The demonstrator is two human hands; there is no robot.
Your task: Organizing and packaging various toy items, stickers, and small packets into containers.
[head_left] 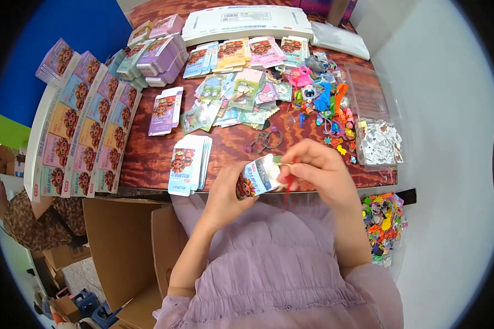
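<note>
The left hand point(225, 189) is closing its grip around a small light-blue and white cardboard box printed with red cartoon figures point(256, 178), the thumb pressing below and the fingers wrapping the upper side. The right hand point(315, 169) is pinching its grip nearly shut at the box's mouth, thumb and fingertips holding a small green and pale item point(278, 160); a thin red strand point(287, 197) is hanging below them.

The box is sitting just over the near edge of a glossy red-brown wood-grained table point(144, 158). A stack of white and light-blue flat boxes point(187, 167) is lying to its left, and dark looped bands point(269, 140) are resting beyond it. Farther back, a loose pile of printed cards point(233, 96) is spreading beside a heap of bright plastic trinkets point(324, 101). A clear plastic container point(360, 156) is holding silvery-white pieces at the right. A tiered display of boxes point(85, 129) is leaning at the left, above an open brown carton point(121, 236), while a white wall point(450, 137) is rising on the right.

The box's long axis is running from lower left to upper right, its open end pointing toward the right hand.
</note>
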